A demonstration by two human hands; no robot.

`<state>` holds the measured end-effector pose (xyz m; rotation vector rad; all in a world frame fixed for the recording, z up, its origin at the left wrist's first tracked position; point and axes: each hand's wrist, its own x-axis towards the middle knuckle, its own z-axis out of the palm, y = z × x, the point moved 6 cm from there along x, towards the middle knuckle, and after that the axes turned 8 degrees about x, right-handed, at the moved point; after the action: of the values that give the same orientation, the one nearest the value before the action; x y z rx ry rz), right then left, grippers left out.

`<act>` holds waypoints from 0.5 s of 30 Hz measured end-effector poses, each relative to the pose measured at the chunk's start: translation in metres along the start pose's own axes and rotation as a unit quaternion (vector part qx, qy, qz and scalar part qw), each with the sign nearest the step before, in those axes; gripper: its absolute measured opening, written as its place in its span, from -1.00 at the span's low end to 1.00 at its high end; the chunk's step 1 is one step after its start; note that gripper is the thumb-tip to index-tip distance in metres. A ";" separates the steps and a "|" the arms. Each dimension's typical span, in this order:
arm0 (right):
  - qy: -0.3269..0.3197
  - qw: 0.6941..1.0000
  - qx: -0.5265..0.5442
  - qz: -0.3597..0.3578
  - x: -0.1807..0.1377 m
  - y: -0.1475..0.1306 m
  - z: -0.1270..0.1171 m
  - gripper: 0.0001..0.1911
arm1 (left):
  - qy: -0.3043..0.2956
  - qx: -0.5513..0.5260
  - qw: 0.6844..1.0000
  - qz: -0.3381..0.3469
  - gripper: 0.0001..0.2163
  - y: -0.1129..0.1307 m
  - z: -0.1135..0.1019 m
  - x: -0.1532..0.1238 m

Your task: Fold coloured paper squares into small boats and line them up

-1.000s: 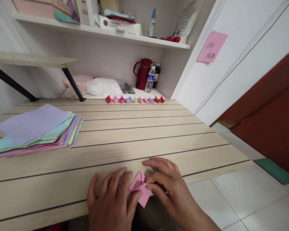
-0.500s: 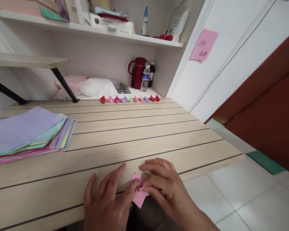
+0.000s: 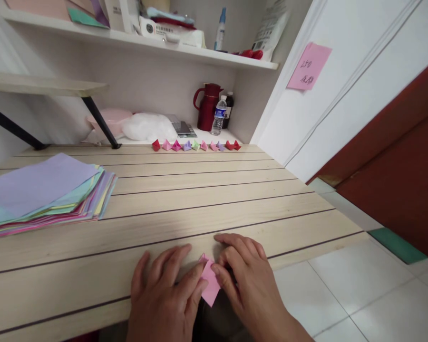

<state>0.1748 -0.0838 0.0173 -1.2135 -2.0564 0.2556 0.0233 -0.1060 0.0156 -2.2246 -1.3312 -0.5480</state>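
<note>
A small folded pink paper (image 3: 210,284) lies at the near edge of the light wooden table (image 3: 185,209), its lower corner past the edge. My left hand (image 3: 167,297) lies flat on the table with the fingers pressing the paper's left side. My right hand (image 3: 244,278) presses the paper's right side with its fingers bent over it. Most of the paper is hidden under both hands.
A stack of coloured paper sheets (image 3: 46,194) lies at the left. A row of several small folded paper pieces (image 3: 196,145) runs along the table's far edge. Behind stand a red jug (image 3: 209,100), a water bottle (image 3: 219,115) and a shelf (image 3: 139,45). A white door with a pink note (image 3: 308,66) is at the right.
Both hands have drawn closer together over the pink paper, which now looks flatter and narrower. The view has shifted slightly.
</note>
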 end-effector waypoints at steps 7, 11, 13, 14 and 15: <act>0.008 1.000 -0.023 -0.008 0.003 -0.002 0.002 -0.89 | 0.017 -0.006 0.999 -0.037 -0.70 0.002 -0.001 0.000; 0.000 1.000 -0.026 -0.003 0.003 -0.001 0.002 -0.90 | 0.029 -0.016 0.997 -0.069 -0.74 0.002 0.000 -0.002; -0.003 1.000 -0.025 0.000 0.003 -0.001 0.001 -0.90 | 0.035 -0.022 0.996 -0.079 -0.75 0.002 0.001 -0.002; -0.006 1.000 -0.024 0.000 0.003 0.000 0.001 -0.89 | 0.039 -0.026 0.996 -0.082 -0.75 0.001 0.001 -0.003; -0.010 1.000 -0.022 0.001 0.003 0.000 0.002 -0.88 | 0.042 -0.028 0.995 -0.084 -0.75 0.001 0.001 -0.003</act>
<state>0.1726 -0.0812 0.0178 -1.2435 -2.0886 0.2245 0.0233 -0.1078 0.0132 -2.1202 -1.4853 -0.7401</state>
